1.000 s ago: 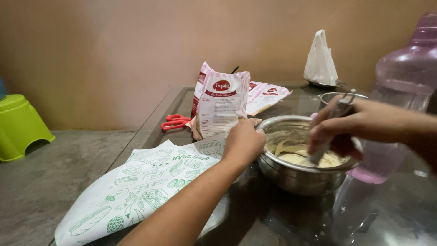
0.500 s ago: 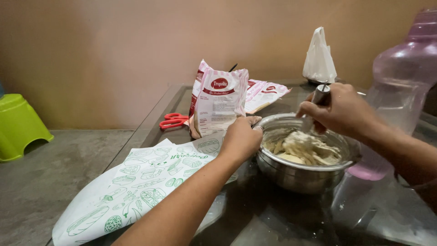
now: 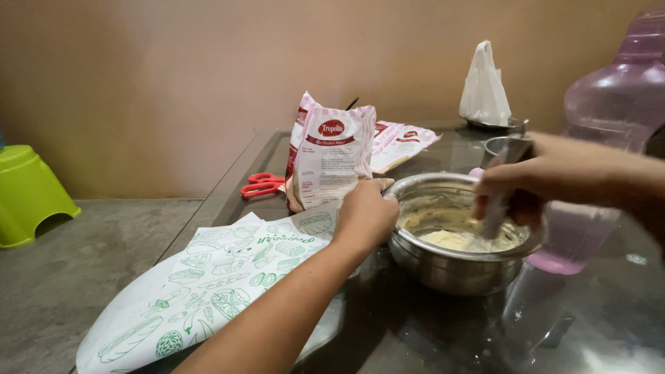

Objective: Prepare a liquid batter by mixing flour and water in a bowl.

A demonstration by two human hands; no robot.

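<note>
**Bowl could slide or batter could spill**

Head view: the left hand (image 3: 365, 215) grips the rim of the steel bowl (image 3: 450, 260) on the dark glossy surface (image 3: 415, 332). The right hand (image 3: 530, 183) is clenched around a blurred utensil (image 3: 493, 218) dipped in pale batter (image 3: 454, 239). Hard stirring may fling batter onto the printed paper (image 3: 208, 284), or knock the pink bottle (image 3: 603, 138) just beside the bowl.

Plain tan wall (image 3: 173, 76) behind, grey stone floor (image 3: 62, 277), lime-green plastic stool (image 3: 28, 194) at left, dark glossy table (image 3: 429, 332), dim warm light
</note>
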